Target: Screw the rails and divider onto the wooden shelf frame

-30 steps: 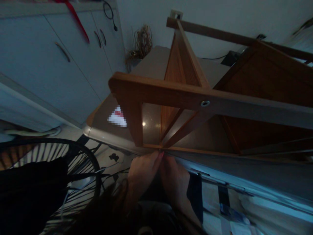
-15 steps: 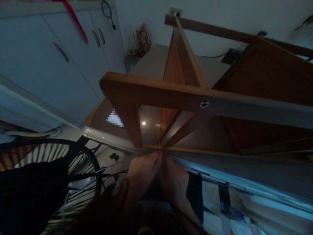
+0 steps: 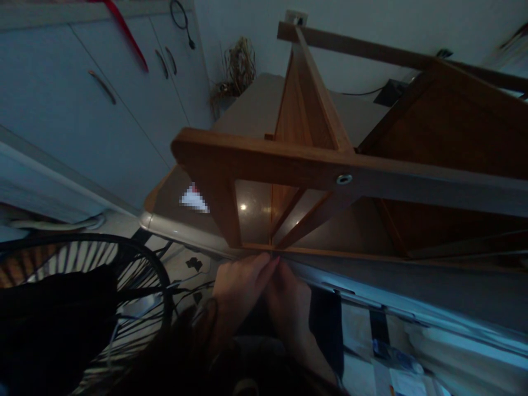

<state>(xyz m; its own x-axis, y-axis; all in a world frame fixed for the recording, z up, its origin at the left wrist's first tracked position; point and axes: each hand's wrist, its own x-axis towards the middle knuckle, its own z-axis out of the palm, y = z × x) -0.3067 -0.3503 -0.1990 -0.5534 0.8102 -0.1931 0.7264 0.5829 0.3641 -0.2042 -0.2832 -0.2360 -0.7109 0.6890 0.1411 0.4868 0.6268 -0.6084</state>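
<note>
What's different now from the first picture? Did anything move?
The near top corner of the wooden frame shifted a little left in the picture, and a small wood piece now peeks up behind it. The right hand edged slightly left. I see nothing grabbed or let go. The left hand stays beside it, and the white item stays on the table.

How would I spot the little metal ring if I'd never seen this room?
On the table is a big wooden frame. Follow its near upper rail; the metal ring is there, small, round and shiny against plain brown wood.
</note>
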